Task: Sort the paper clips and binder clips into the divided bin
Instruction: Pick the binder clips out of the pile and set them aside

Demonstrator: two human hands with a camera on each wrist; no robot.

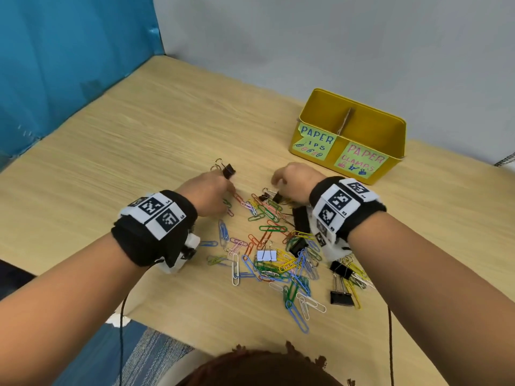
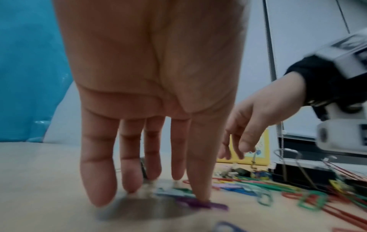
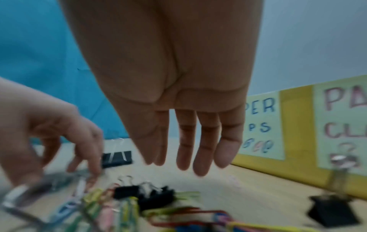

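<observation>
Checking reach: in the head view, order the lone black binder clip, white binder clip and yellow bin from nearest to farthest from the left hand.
1. Lone black binder clip, just beyond the left hand.
2. White binder clip, mid-pile, toward the person.
3. Yellow bin, far right.

Table (image 1: pixel 117 151): light wood grain, pale yellow-tan, runs back to the wall. Near edge shows at lower left of the head view.

Blue sheet (image 1: pixel 69 51): glossy, wrinkled, stands along the table's left side and meets the wall at the far corner.

Wall (image 1: pixel 334 37): plain grey-white, behind the table.

Striped cloth (image 1: pixel 150 355): blue and white, below the table's near edge, lower left.

Two thin dark cords (image 1: pixel 121 338) hang down past the table's front edge, one at each side.

Coiled cable (image 1: pixel 505 160): at the far right edge, lying on the table.
</observation>
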